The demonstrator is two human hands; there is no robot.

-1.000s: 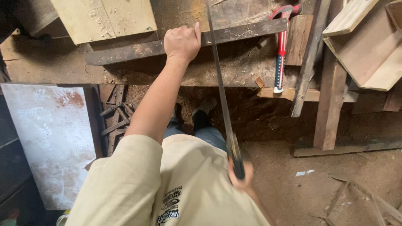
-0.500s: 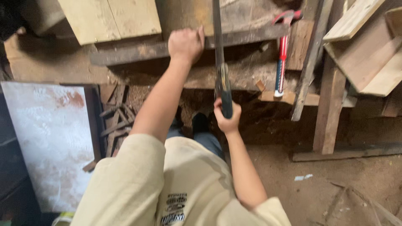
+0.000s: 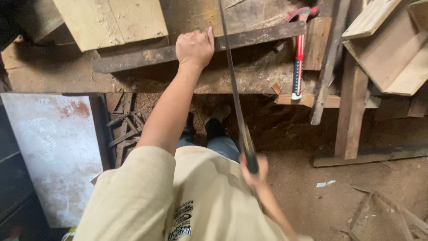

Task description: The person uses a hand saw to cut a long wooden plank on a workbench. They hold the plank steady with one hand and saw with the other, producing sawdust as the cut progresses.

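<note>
two hands busy: ur left hand (image 3: 195,47) is clenched in a fist, pressing down on a dark wood strip (image 3: 151,56) that lies across the dusty workbench (image 3: 53,76). ur right hand (image 3: 255,172) is wrapped tight round the black handle of a handsaw (image 3: 234,96), pulled back near ur torso; the blade runs up & away, crossing the strip just right of ur left fist. a red hammer (image 3: 298,58) lies on the bench, well right of the saw. pale board (image 3: 111,20) sits at top left, rusty white sheet (image 3: 49,151) below the bench on the left.
</note>
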